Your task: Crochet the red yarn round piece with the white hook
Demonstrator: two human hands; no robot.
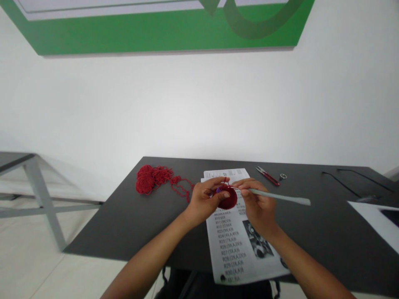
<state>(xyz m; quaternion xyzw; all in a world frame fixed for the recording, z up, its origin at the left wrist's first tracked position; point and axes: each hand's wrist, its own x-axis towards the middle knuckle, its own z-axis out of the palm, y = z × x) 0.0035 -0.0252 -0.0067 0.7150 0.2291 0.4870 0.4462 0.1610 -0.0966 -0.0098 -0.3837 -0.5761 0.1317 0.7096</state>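
Note:
A round piece of dark red crochet (pixel 228 200) is pinched in my left hand (pixel 204 199), with a strand of red yarn raised over the index finger. A small purple bit, perhaps a stitch marker, shows by the left thumb. My right hand (pixel 258 203) grips a crochet hook (pixel 280 197) with a long pale grey-green handle that points right. Its thin metal tip meets the upper edge of the crochet piece. From a ball of red yarn (pixel 145 180) at the left, a loose, tangled strand (pixel 179 185) runs to my left hand.
Under my hands lies a printed pattern sheet (pixel 230 253) with rows of text and a photo. Behind it are red-handled thread snips (pixel 268 176) with a small ring. Eyeglasses (pixel 368 197) and a white-edged item (pixel 370 220) lie on the right of the dark table (pixel 149 232).

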